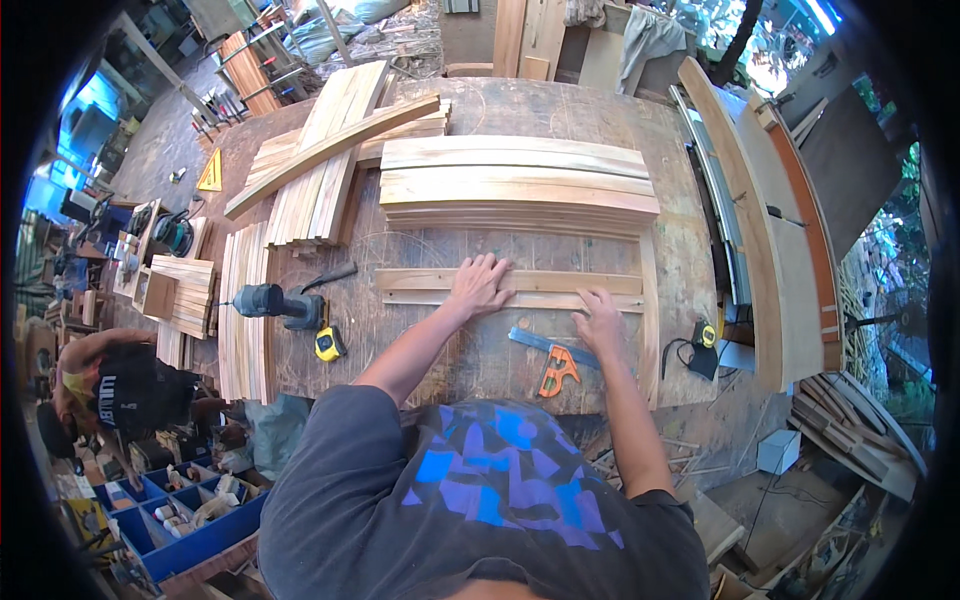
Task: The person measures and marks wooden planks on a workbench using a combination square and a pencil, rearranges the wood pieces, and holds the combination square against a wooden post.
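Note:
Two narrow wooden slats lie side by side across the workbench in front of me. My left hand rests on them with its fingers spread. My right hand touches their near edge farther right, its fingers slightly bent and apart. Just below it lies a combination square with an orange head. A long upright-running board lies by the slats' right ends. Left of my hands are a cordless drill and a yellow tape measure.
Stacked boards lie beyond the slats, with more piles at left. A second tape measure sits at right, beside long panels. A co-worker bends at lower left near a blue divided box.

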`<state>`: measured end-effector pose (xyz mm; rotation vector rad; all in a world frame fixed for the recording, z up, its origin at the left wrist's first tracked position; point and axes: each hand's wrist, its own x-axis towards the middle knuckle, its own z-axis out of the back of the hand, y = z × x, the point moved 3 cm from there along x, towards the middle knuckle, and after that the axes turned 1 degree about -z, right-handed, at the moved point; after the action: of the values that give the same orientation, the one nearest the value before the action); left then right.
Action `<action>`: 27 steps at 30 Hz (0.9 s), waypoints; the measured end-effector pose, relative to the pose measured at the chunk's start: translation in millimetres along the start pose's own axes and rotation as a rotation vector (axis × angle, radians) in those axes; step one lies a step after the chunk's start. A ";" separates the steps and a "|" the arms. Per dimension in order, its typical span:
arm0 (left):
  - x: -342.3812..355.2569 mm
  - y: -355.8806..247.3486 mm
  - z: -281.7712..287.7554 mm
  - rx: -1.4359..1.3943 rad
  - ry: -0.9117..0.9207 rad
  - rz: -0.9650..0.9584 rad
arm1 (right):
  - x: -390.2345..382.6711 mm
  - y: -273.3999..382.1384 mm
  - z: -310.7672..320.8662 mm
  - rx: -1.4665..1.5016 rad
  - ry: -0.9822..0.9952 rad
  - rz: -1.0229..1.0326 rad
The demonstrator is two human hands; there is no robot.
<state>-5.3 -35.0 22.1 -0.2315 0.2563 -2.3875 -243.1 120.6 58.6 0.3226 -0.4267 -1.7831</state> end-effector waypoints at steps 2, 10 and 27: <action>3.6 -3.1 15.0 -0.001 -0.024 -0.044 | 16.8 18.7 11.0 -0.020 -0.071 0.128; 73.5 24.5 118.3 0.056 -0.240 -0.154 | 127.4 53.4 74.8 -0.150 -0.259 0.325; 259.7 137.1 97.7 0.086 -0.480 -0.121 | 334.9 14.6 64.3 -0.056 -0.215 0.136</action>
<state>-83.7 -322.1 107.1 -0.7824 -0.0881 -2.3682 -341.4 -199.5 124.6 0.0599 -0.5367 -1.6990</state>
